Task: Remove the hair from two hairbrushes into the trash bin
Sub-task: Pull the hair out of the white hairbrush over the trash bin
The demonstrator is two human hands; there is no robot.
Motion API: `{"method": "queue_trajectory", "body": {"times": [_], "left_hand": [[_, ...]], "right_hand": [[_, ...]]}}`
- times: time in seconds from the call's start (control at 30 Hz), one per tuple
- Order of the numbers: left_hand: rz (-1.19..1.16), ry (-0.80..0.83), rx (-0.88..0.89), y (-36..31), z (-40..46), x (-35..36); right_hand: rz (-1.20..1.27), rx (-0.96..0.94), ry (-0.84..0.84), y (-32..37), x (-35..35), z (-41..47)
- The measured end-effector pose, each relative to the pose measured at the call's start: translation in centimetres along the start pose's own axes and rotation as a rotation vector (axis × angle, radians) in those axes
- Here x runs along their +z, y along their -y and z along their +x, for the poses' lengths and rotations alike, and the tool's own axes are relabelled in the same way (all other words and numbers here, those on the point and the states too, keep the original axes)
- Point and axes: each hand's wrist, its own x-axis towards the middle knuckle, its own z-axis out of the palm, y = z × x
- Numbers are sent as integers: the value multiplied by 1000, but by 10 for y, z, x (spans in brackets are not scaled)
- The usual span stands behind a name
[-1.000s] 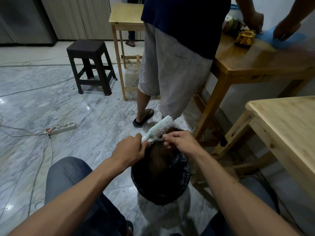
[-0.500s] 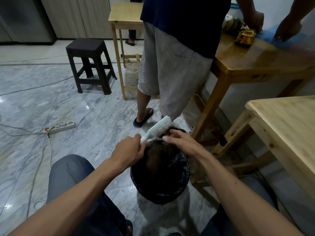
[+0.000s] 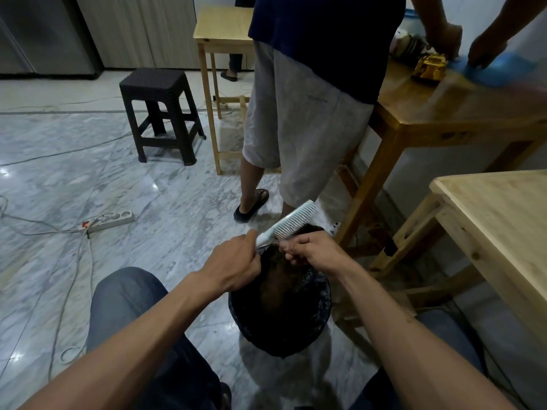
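A white hairbrush [image 3: 291,223] with pale bristles is held over a trash bin [image 3: 281,329] lined with a black bag, which stands on the floor between my knees. My left hand [image 3: 233,261] grips the brush by its handle. My right hand [image 3: 310,251] sits just under the bristles, fingertips pinched at a dark tuft of hair near the base of the bristle row. Dark hair lies inside the bin. Only one hairbrush is in view.
Another person [image 3: 307,108] stands close behind the bin at a wooden table [image 3: 444,113]. A lighter wooden table [image 3: 503,220] is at my right. A dark stool [image 3: 159,113], a power strip [image 3: 112,218] and cables lie on the marble floor to the left.
My right hand has curled its fingers in and pinched at the hair under the bristles. The brush has stayed over the bin in my left hand.
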Motion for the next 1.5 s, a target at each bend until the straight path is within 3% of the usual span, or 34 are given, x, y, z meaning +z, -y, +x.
{"method": "queue_trajectory", "body": {"times": [0.2,0.33,0.43,0.6,0.73,0.93,1.13,1.5], "left_hand": [[21,-87,-175,18,1,-6],[26,-118,-165,20,0,-7],[34,-142,-123,18,1,-4],[74,-163,-20,15,1,0],[77,-153,15,20,-2,-1],[196,-151,67,25,-6,-1],[345,-256,128,29,-2,3],[407,-311,-78,37,1,2]], "right_hand": [[-102,0,-103,-4,-27,-3],[-383,2,-58,-4,-28,-6],[-299,70,-39,4,-23,-2],[-96,12,-131,11,-19,5],[-68,-64,-175,12,-26,5],[-523,-86,-331,5,-23,5],[-626,-78,-329,7,-21,0],[-559,43,-285,-1,-30,-2]]}}
